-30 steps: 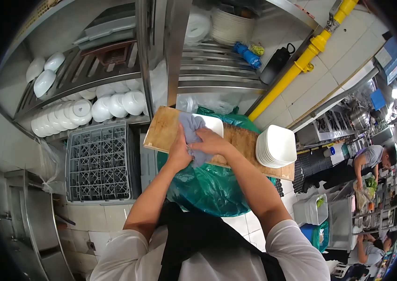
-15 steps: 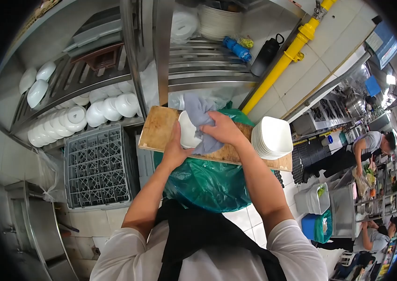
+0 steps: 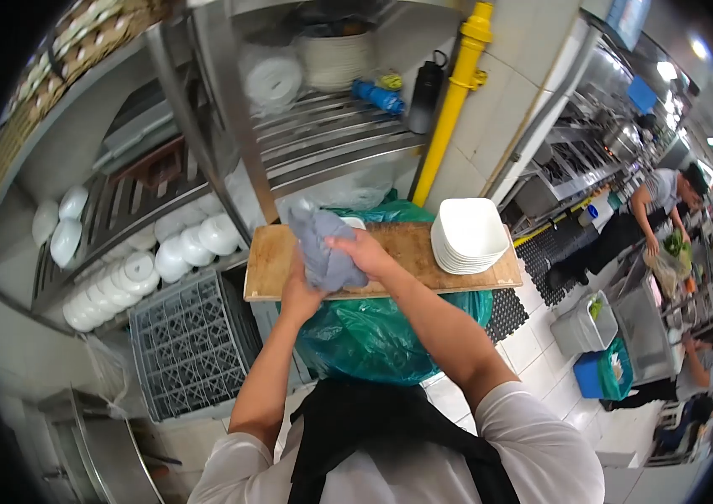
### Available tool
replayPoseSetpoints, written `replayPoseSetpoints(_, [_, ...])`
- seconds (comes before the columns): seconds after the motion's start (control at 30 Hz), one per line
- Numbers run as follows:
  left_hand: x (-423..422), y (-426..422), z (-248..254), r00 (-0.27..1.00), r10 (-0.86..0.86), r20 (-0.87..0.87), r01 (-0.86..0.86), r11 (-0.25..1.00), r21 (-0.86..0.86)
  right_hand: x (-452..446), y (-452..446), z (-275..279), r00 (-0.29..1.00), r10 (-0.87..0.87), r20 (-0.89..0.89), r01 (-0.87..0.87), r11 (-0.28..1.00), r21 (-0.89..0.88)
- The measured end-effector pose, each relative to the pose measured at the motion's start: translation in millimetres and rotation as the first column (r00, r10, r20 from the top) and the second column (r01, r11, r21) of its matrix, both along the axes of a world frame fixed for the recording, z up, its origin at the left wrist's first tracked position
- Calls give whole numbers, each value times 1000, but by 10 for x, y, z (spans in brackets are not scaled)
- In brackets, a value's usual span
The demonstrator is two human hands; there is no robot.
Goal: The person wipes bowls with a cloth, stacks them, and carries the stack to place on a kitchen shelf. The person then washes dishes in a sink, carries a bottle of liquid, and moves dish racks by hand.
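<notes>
My right hand (image 3: 362,255) is closed on a bunched grey-blue cloth (image 3: 323,244). The cloth covers nearly all of a white bowl (image 3: 355,223), of which only a pale edge shows. My left hand (image 3: 298,296) grips from the left and below, its fingers partly hidden by the cloth. Both hands are over the left half of a wooden board (image 3: 402,244). On the board's right end stands a stack of white square dishes (image 3: 470,231), apart from my hands.
Green plastic (image 3: 360,340) hangs below the board. To the left are a grey dish rack (image 3: 188,344) and a shelf with rows of white bowls (image 3: 138,270). A yellow pipe (image 3: 449,109) runs up the wall. A co-worker (image 3: 655,202) handles greens at right.
My head view has shifted. The cloth has moved across the bowl, which showed clearly between my hands before and is now mostly covered. My right hand has come closer to my left.
</notes>
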State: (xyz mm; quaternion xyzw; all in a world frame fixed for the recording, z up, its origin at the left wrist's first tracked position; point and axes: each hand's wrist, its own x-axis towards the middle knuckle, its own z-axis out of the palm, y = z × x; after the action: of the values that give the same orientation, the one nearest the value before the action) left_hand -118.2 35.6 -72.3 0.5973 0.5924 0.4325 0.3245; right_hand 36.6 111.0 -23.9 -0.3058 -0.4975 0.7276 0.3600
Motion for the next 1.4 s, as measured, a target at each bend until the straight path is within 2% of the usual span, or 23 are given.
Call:
replayPoseSetpoints(0.03, [-18, -23, -29, 988, -15, -152, 22, 999, 45, 54, -81, 106, 989, -63, -130, 55, 996, -63])
replayPoseSetpoints(0.1, [-53, -35, -62, 898, -19, -440, 85, 988, 129, 188, -260, 227, 972, -111, -208, 83, 987, -140])
replayPoseSetpoints(0.2, [-52, -126, 210, 603, -5, -798, 155, 982, 111, 483, -540, 65, 966, -100, -239, 61, 984, -167])
replayPoseSetpoints(0.3, [-77, -64, 392, 598, -136, -790, 374, 919, 126, 818, -968, -109, 964, -97, -247, 43, 975, -216])
replayPoseSetpoints(0.4, [36, -62, 560, 690, -382, -615, 347, 920, -181, 1206, -1344, -326, 942, -116, -315, 2, 941, -340])
replayPoseSetpoints(0.53, [104, -44, 604, 676, -315, -666, 450, 893, 34, 1595, -1727, -522, 931, -211, -299, 72, 906, -418])
replayPoseSetpoints(0.63, [157, 54, 605, 592, -394, -703, 471, 877, -95, 1646, -1854, -581, 925, -243, -293, 108, 905, -411])
replayPoseSetpoints(0.73, [120, 130, 402, 774, -374, -511, 420, 907, -28, 1571, -1886, -408, 921, -303, -243, 206, 912, -354])
replayPoseSetpoints(0.83, [129, 103, 397, 949, -288, 127, 311, 921, -233, 1422, -1793, -229, 912, -361, -197, 322, 925, -202])
replayPoseSetpoints(0.87, [172, 54, 445, 896, -248, 369, 333, 924, -189, 1366, -1742, -170, 912, -368, -182, 347, 928, -134])
replayPoseSetpoints(0.93, [357, -116, 667, 617, -143, 774, 330, 940, -89, 1175, -1697, 178, 887, -404, -224, 422, 906, 38])
replayPoseSetpoints(0.97, [447, -203, 746, 552, -128, 824, 335, 939, -79, 1067, -1666, 279, 889, -414, -196, 443, 887, 134])
replayPoseSetpoints(1.0, [489, -268, 717, 629, -156, 762, 284, 958, -39, 948, -1611, 320, 860, -509, -36, 462, 747, 478])
replayPoseSetpoints(1.03, [519, -349, 676, 698, -174, 694, 236, 972, 7, 844, -1550, 364, 774, -628, 80, 355, 535, 767])
replayPoseSetpoints(1.07, [571, -433, 634, 762, -183, 621, 190, 980, 55, 766, -1489, 507, 735, -663, 139, 250, 456, 854])
replayPoseSetpoints(1.1, [680, -538, 619, 644, -226, 731, 137, 974, 180, 705, -1428, 728, 688, -701, 188, 132, 376, 917])
replayPoseSetpoints(1.13, [651, -592, 713, 558, -252, 791, 265, 957, 118, 673, -1342, 867, 636, -738, 226, 4, 295, 955])
replayPoseSetpoints(1.2, [497, -683, 934, 372, -255, 892, 504, 863, 36, 638, -1053, 910, 684, -687, 246, 55, 384, 922])
replayPoseSetpoints(1.23, [411, -639, 794, 372, -450, 812, 599, 784, 161, 618, -907, 913, 709, -659, 252, 81, 430, 899])
replayPoseSetpoints(1.27, [410, -691, 828, 418, -425, 803, 565, 814, 137, 631, -727, 941, 856, -455, 245, 184, 712, 677])
replayPoseSetpoints(1.3, [447, -769, 888, 460, -400, 793, 530, 840, 116, 661, -540, 972, 957, -250, 145, 184, 913, 363])
replayPoseSetpoints(1.33, [465, -831, 916, 501, -372, 782, 497, 863, 93, 665, -450, 957, 996, -85, -32, 85, 996, 9])
replayPoseSetpoints(1.4, [460, -880, 892, 415, -381, 827, 493, 858, 148, 626, -494, 838, 982, -184, -40, 188, 970, 152])
